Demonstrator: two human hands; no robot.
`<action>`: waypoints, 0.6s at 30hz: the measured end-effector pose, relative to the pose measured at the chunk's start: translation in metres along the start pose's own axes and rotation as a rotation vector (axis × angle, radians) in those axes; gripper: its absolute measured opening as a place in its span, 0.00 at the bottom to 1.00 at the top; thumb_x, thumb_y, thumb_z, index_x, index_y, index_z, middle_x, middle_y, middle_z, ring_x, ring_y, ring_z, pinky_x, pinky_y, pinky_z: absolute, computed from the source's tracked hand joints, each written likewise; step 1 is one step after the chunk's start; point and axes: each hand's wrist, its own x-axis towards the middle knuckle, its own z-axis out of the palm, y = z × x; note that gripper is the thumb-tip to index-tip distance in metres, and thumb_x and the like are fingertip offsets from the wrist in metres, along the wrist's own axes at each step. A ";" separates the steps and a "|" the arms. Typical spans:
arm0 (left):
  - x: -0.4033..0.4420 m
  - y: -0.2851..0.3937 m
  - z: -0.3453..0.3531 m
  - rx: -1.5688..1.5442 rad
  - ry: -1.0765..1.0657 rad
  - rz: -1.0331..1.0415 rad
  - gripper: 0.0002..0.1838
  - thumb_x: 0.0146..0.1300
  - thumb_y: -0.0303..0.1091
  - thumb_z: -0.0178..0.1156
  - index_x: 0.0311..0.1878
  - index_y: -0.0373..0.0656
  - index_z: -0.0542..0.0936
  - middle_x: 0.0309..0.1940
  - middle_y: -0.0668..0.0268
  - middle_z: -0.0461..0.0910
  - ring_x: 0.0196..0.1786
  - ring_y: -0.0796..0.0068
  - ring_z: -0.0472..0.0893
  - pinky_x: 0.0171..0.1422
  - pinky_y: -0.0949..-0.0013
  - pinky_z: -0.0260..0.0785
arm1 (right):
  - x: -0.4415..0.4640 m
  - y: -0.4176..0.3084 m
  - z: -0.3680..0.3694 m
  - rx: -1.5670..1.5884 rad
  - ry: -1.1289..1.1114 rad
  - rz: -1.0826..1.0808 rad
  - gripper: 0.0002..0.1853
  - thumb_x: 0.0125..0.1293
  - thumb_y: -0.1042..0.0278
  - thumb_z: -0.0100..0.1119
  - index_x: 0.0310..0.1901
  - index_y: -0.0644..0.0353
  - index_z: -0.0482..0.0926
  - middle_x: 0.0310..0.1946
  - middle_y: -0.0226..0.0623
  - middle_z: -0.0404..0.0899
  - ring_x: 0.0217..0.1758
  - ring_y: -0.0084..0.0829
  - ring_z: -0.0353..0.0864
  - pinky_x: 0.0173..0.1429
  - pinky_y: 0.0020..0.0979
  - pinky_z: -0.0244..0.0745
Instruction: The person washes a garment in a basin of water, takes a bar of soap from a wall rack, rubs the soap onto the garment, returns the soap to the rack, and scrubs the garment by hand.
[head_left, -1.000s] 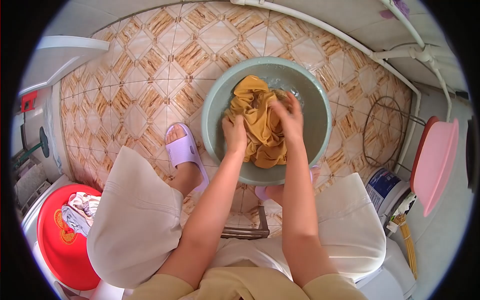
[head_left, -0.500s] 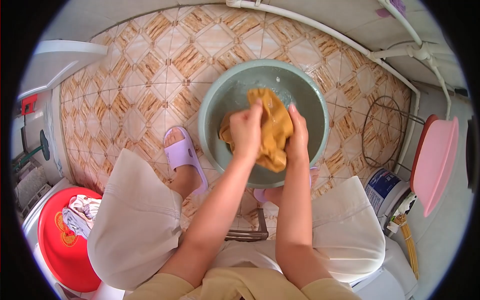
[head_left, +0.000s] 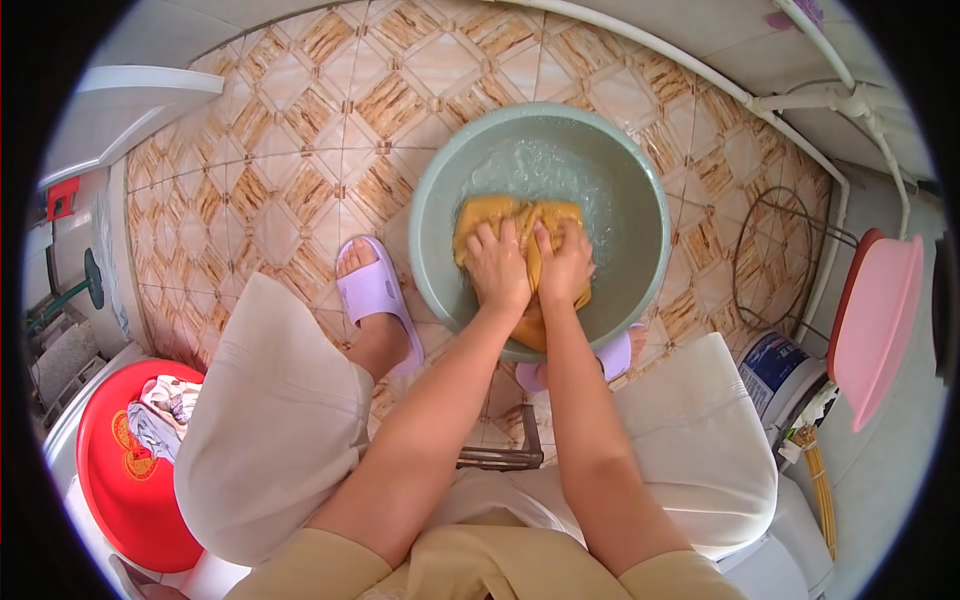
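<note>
A wet mustard-yellow cloth (head_left: 487, 208) lies bunched low in a grey-green basin (head_left: 640, 240) with rippling water. My left hand (head_left: 500, 268) grips its left part, fingers curled over the fabric. Close beside it, my right hand (head_left: 564, 264) clutches the right part, with a fold of cloth pinched up between the two hands. Both sets of fingertips point away from me. The cloth's underside is hidden, and I cannot tell what kind of item it is.
The basin stands on a tiled floor (head_left: 300, 190) between my feet in purple slippers (head_left: 375, 292). To the left is a red basin (head_left: 110, 470) with crumpled clothes (head_left: 160, 420). At the right are a pink basin (head_left: 880, 330), a bucket (head_left: 775, 375) and a wire ring (head_left: 740, 260).
Both hands have come down with the cloth from above the basin into it. The cloth, lifted and hanging before, is now spread and bunched under both hands. The view has shifted slightly.
</note>
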 end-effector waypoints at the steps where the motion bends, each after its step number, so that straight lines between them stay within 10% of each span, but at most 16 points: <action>1: 0.006 -0.001 0.001 -0.005 -0.036 0.009 0.20 0.61 0.40 0.54 0.55 0.45 0.69 0.56 0.51 0.65 0.57 0.47 0.67 0.58 0.51 0.65 | 0.005 -0.004 0.000 -0.004 -0.007 0.003 0.20 0.59 0.47 0.60 0.44 0.54 0.78 0.44 0.39 0.76 0.54 0.41 0.72 0.56 0.45 0.63; 5: 0.037 -0.001 0.001 -0.016 0.075 0.090 0.11 0.65 0.38 0.50 0.43 0.42 0.75 0.46 0.51 0.76 0.48 0.48 0.76 0.51 0.56 0.71 | 0.032 -0.020 0.000 -0.046 -0.111 0.013 0.17 0.62 0.51 0.56 0.42 0.56 0.79 0.39 0.46 0.79 0.46 0.46 0.77 0.50 0.46 0.69; 13: 0.073 0.002 -0.007 -0.075 -0.109 -0.182 0.26 0.68 0.52 0.42 0.40 0.41 0.83 0.39 0.49 0.81 0.45 0.50 0.80 0.54 0.51 0.69 | 0.066 -0.018 0.012 -0.078 -0.275 0.078 0.19 0.65 0.50 0.50 0.35 0.58 0.83 0.34 0.52 0.81 0.43 0.50 0.80 0.49 0.45 0.73; 18: 0.078 0.013 -0.029 -0.332 -0.159 -0.125 0.27 0.68 0.53 0.42 0.39 0.39 0.82 0.37 0.51 0.81 0.46 0.52 0.79 0.53 0.54 0.67 | 0.070 -0.014 -0.003 0.391 -0.253 0.212 0.19 0.66 0.52 0.52 0.43 0.61 0.81 0.40 0.52 0.81 0.46 0.48 0.80 0.53 0.38 0.72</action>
